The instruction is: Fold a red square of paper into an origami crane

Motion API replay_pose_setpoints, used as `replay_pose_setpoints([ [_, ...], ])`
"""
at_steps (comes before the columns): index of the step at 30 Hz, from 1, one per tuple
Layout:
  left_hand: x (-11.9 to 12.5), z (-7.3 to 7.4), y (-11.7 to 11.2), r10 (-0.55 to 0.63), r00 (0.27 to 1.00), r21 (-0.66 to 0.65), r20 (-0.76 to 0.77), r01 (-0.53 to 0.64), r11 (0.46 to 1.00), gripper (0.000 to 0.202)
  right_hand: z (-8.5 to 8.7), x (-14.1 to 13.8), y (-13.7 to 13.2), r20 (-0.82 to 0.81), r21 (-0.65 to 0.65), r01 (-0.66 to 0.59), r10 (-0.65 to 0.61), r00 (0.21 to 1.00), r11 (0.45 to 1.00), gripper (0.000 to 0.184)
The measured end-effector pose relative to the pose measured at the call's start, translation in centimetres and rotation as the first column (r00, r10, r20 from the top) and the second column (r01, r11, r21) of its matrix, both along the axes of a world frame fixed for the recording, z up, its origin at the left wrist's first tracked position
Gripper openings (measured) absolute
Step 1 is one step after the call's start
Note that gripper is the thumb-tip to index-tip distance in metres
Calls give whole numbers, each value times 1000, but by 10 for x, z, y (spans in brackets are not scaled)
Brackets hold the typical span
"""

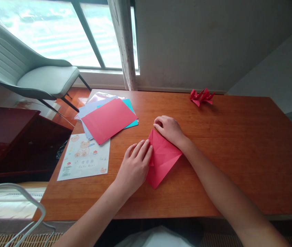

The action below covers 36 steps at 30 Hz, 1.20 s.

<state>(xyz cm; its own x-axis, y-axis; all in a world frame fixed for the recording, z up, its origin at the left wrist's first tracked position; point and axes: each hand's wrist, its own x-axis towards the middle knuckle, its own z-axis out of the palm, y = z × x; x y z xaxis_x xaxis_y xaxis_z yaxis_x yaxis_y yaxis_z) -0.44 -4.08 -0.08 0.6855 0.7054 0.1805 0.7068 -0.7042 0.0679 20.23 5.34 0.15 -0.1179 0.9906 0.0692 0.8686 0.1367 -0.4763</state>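
Observation:
A folded sheet of red origami paper lies on the wooden table in front of me, its creases showing and one corner pointing towards me. My left hand rests flat along its left edge, fingers stretched out and covering part of that side. At the far corner of the paper is my right hand, with fingers curled and thumb drawn in as in a pinch. The right fingertips partly hide that corner.
Red, blue and pale sheets are stacked at the table's back left. A white sheet with bear drawings lies nearer. Folded red paper figures stand at the back right. Beyond the table's left side is a grey chair.

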Motion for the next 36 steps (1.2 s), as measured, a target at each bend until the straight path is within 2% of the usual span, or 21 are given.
replay_pose_setpoints([
  [5, 0, 0, 0, 5, 1000, -8, -1, -5, 1000, 47, -1, -2, -3, -57, -22, -46, 45, 997, 999, 12],
  [9, 0, 0, 0, 3, 1000, -15, 4, -3, 1000, 47, -1, -6, -6, 13, -14, -61, 61, 998, 998, 28],
  [13, 0, 1, 0, 7, 1000, -9, 9, -7, 1000, 46, 1, -6, -6, 20, -33, -57, 58, 998, 998, 10],
  [15, 0, 1, 0, 9, 1000, -9, 12, -9, 1000, 46, 2, -7, -8, 45, -35, -55, 56, 997, 998, 9],
  [22, 1, 6, 0, 32, 999, -52, 36, -30, 998, 46, 12, -14, -18, 139, -55, -58, 66, 988, 997, 37],
  [36, 3, 11, -2, 100, 991, -109, 88, -91, 990, 41, 18, -23, -30, 213, -86, -76, 92, 973, 993, 66],
])
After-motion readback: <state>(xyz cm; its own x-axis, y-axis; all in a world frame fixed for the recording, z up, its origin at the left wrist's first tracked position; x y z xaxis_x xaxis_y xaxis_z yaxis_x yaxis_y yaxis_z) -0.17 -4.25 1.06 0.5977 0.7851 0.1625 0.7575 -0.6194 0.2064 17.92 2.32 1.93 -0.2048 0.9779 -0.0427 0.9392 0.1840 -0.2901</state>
